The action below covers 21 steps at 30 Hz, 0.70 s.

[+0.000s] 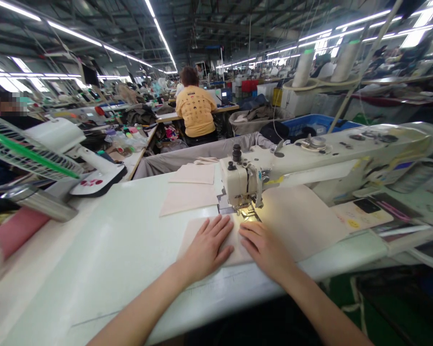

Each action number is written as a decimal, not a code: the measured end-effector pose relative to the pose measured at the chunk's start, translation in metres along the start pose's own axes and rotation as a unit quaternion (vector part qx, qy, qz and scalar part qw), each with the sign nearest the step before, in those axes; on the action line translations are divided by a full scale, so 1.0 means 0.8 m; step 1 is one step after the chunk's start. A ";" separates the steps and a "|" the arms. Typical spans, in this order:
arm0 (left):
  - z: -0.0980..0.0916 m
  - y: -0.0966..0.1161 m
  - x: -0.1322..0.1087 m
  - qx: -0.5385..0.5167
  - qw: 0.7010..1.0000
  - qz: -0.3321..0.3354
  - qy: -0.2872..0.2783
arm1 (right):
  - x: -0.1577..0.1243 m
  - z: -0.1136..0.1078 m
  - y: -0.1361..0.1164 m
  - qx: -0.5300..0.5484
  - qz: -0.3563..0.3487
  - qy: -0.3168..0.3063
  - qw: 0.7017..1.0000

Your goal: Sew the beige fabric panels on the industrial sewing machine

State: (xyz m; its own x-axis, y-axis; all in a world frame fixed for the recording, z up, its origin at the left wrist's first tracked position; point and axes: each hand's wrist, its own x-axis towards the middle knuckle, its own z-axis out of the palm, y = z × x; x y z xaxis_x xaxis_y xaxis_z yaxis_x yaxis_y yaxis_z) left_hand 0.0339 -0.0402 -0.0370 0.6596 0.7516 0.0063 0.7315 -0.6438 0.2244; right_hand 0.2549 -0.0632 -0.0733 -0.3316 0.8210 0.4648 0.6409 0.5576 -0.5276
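Observation:
A pale pink fabric piece (191, 233) lies on the table in front of the sewing machine (238, 185). My left hand (212, 242) rests flat on it, fingers stretched forward and thumb apart. Close to the lit presser foot (248, 214), my right hand (261, 247) presses on the fabric with its fingers side by side and slightly bent, the thumb a little apart. A larger pale fabric panel (303, 221) spreads under the machine arm to the right. Left of the machine head lie more cut fabric pieces (189, 199), some of them stacked.
A white fan (57, 139) and a steel flask (39, 202) stand at the left. Thread cones (346, 60) rise behind the machine. A phone (367, 206) lies at the right. Ahead, a person in a yellow top (197, 110) sits facing away, beyond a grey cloth-lined bin (187, 156).

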 end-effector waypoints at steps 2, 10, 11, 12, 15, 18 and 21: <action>0.000 -0.001 -0.001 -0.002 1.000 0.005 0.003 | -0.001 0.000 0.000 -0.001 0.002 0.002 1.000; -0.003 -0.007 0.005 0.004 1.000 0.003 -0.008 | 0.006 -0.003 -0.003 -0.007 0.013 -0.010 1.000; -0.004 -0.007 0.006 0.010 1.000 0.003 -0.011 | 0.006 -0.004 -0.004 -0.008 0.011 -0.011 1.000; -0.004 -0.007 0.006 0.016 1.000 0.002 -0.012 | 0.004 -0.005 -0.004 -0.010 0.008 -0.011 1.000; -0.001 0.001 -0.001 0.035 0.999 0.014 -0.006 | -0.009 -0.012 -0.007 -0.023 0.000 -0.013 1.000; 0.004 0.017 -0.018 0.021 0.995 0.092 -0.026 | -0.031 -0.024 -0.012 -0.040 -0.018 -0.025 0.999; 0.006 0.030 -0.032 -0.002 0.988 0.147 -0.043 | -0.045 -0.035 -0.015 -0.062 -0.046 -0.053 0.996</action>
State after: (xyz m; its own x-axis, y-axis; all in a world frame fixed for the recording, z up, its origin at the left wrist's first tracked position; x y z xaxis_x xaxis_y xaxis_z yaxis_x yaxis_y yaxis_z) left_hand 0.0355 -0.0757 -0.0363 0.8559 0.5171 -0.0106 0.5054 -0.8317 0.2299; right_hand 0.2783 -0.1032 -0.0641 -0.4596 0.7787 0.4270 0.6821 0.6174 -0.3918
